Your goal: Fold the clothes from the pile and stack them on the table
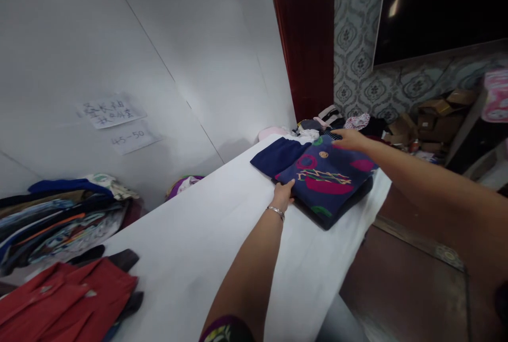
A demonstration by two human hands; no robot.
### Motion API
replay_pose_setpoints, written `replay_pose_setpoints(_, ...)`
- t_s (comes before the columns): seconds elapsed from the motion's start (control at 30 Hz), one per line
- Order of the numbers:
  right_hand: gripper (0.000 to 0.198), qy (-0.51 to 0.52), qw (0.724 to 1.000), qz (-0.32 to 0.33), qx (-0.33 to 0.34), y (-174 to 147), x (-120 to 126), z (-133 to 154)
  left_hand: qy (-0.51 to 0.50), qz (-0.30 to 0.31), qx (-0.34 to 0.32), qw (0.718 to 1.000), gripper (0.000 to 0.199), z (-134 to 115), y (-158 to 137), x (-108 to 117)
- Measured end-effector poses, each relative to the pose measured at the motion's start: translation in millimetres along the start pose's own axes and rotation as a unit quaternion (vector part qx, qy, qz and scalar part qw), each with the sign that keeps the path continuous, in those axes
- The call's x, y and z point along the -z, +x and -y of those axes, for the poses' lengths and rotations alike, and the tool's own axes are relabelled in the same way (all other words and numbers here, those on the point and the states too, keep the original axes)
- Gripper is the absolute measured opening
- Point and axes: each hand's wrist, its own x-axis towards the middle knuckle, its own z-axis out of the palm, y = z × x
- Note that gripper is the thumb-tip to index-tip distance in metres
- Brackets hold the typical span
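Note:
A folded navy garment (333, 186) with magenta, green and yellow patterns lies near the far right end of the white table (222, 246). Plain navy cloth (280, 158) sticks out past its left side. My left hand (283, 195), with a silver bracelet at the wrist, grips the garment's near left edge, thumb on top. At its far edge, the fingers of my right hand (349, 140) are closed on the cloth; their tips are partly hidden.
A red garment (75, 299) lies at the table's near left, over darker clothes. Beyond it rises a pile of folded clothes (59, 225). More clothes (313, 127) are heaped past the far end, with cardboard boxes (434, 119) behind. A white wall (159, 40) borders the left.

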Motion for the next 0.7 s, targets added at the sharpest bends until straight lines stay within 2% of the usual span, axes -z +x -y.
replay_pose_setpoints(0.17,0.054,-0.015,0.998,0.046,0.026,-9.8,-51.7,13.7,0.022,-0.013,-0.025,0.999,0.062,4.3,-5.9,-6.0)
replay_pose_setpoints(0.3,0.06,-0.1,0.989,0.106,-0.023,-23.2,-80.6,0.1,0.023,-0.038,-0.047,0.998,0.058,13.8,-7.1,-9.8)
replay_pose_setpoints(0.37,0.06,-0.129,0.985,0.109,-0.02,-30.9,-90.9,-7.7,0.007,-0.039,-0.056,0.998,0.057,18.9,-5.2,-10.9)
replay_pose_setpoints(0.53,0.062,-0.142,0.985,0.092,-0.012,-38.6,-98.3,-13.9,-0.017,-0.05,-0.056,0.997,0.063,27.0,0.8,-11.9)
replay_pose_setpoints(0.7,0.064,-0.146,0.978,0.144,-0.043,-24.1,-85.7,-7.0,-0.013,-0.067,-0.079,0.995,0.061,28.5,3.5,-13.1)
